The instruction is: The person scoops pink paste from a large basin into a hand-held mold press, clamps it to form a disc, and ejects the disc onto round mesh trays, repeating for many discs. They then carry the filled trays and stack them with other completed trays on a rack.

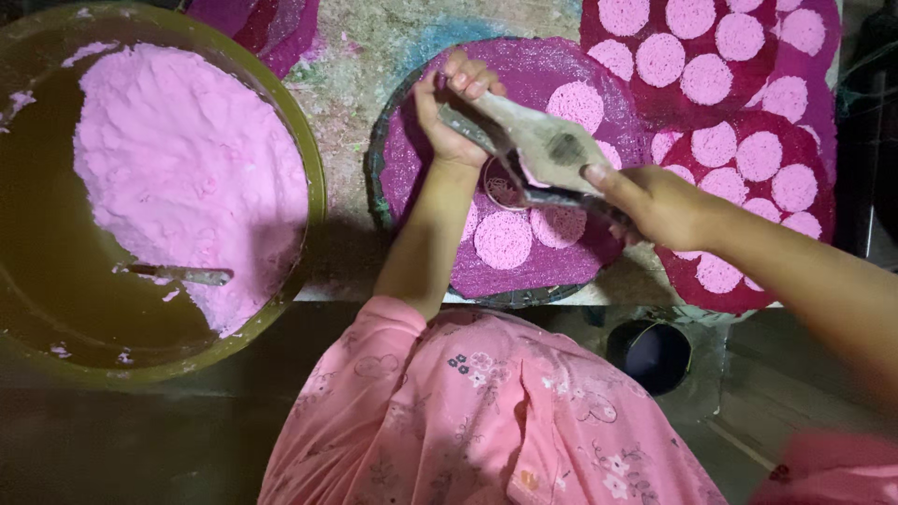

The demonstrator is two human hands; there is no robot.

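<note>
My left hand [456, 105] grips the far end of a grey hinged press [544, 145], while my right hand [655, 204] holds its near handles. The press hangs tilted over a round purple mesh tray [543, 61]. Under the press sits a small round ring mould [503, 190]. Several flat pink discs [502, 239] lie on the tray around it. My lap, in a pink flowered garment [477, 411], fills the bottom of the view.
A big olive basin [313, 178] at left holds a mass of pink dough [187, 168] and a metal utensil [178, 274]. More purple trays [823, 112] covered with pink discs are stacked at right. A dark cup [650, 355] stands low at right.
</note>
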